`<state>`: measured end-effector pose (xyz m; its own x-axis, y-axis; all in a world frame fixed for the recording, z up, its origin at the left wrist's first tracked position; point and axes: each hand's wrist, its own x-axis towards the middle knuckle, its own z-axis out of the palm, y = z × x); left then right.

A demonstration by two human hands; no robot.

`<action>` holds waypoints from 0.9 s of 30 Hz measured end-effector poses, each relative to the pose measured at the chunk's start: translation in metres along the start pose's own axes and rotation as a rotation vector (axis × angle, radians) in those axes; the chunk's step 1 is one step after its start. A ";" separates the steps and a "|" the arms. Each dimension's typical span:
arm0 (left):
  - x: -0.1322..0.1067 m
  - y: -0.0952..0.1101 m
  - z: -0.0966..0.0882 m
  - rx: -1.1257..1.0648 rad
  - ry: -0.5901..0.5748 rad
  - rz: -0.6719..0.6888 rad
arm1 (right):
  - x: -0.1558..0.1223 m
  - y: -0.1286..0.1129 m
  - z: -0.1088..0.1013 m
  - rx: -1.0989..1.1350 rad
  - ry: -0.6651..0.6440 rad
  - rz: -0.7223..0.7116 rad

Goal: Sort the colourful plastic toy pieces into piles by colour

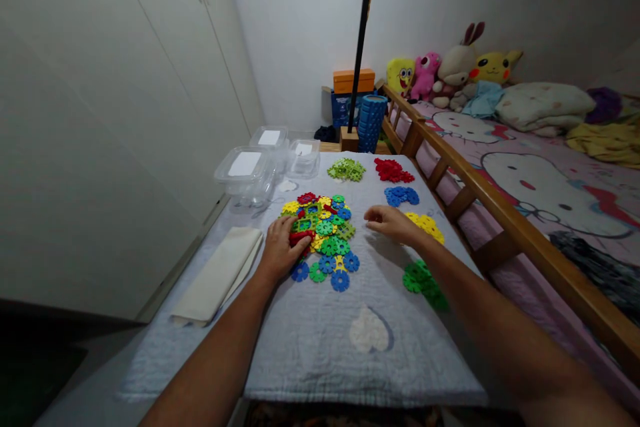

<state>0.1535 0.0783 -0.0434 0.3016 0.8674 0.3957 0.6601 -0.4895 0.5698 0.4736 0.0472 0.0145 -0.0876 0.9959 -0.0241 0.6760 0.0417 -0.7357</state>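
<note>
A mixed heap of flat plastic snowflake-shaped connecting pieces point(326, 229), in red, yellow, green and blue, lies on the cloth-covered table. My left hand point(280, 247) rests against the heap's left side, fingers stretched and thumb apart, touching red pieces point(300, 238). Right of the heap, my right hand point(389, 223) hovers with its fingers loosely bent and nothing visible in them. Single-colour piles line the right side: yellow pieces point(429, 227) partly behind my right hand, green pieces point(420, 278) below my forearm, blue pieces point(401, 196), red pieces point(393, 170) and light green pieces point(346, 170).
Clear plastic boxes point(247, 177) with white labels stand at the back left. A folded cream cloth point(215, 277) lies at the left edge. Beside the table's right edge runs a wooden bed rail point(463, 203). A black pole point(361, 40) rises behind the table.
</note>
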 end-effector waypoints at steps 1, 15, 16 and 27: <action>0.000 0.000 0.000 -0.001 0.006 0.000 | 0.000 -0.005 0.011 -0.049 -0.009 -0.022; -0.001 -0.002 -0.001 -0.039 0.021 -0.029 | 0.015 -0.009 0.044 0.120 -0.071 0.214; -0.001 -0.002 -0.001 -0.042 0.024 -0.030 | 0.015 -0.009 0.041 0.165 -0.111 0.244; -0.001 -0.004 0.000 -0.058 0.047 -0.049 | 0.062 -0.010 -0.024 0.489 0.081 0.355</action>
<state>0.1505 0.0794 -0.0463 0.2370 0.8858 0.3990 0.6316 -0.4525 0.6296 0.4794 0.1101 0.0367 0.1505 0.9458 -0.2879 0.2373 -0.3173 -0.9182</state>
